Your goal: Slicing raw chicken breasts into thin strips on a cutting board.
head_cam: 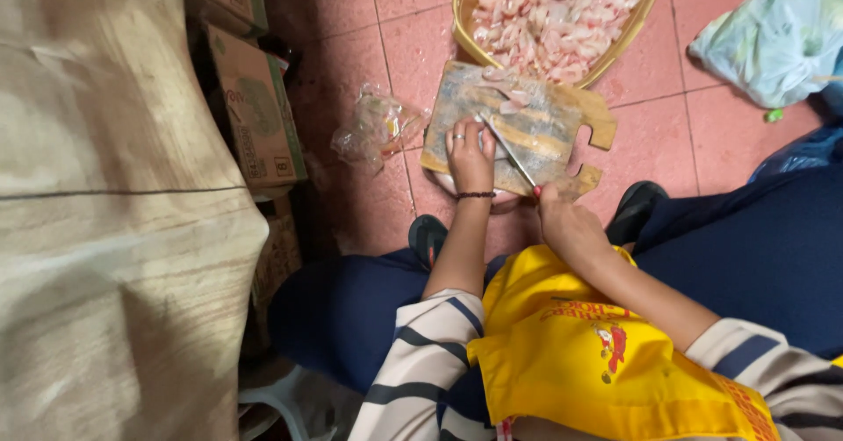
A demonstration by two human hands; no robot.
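A worn wooden cutting board lies on the pink tiled floor in front of me. My left hand, with a ring and a dark wrist band, presses flat on the board's near left part. My right hand grips the handle of a knife whose thin blade lies across the board beside my left fingers. A few pale meat pieces rest on the board's far side. Beyond the board stands a yellow basin heaped with cut pale pink meat.
A crumpled clear plastic bag lies left of the board. Cardboard boxes stand at the left, beside a big pale sack. A light blue plastic bag sits at the upper right. My yellow apron covers my lap.
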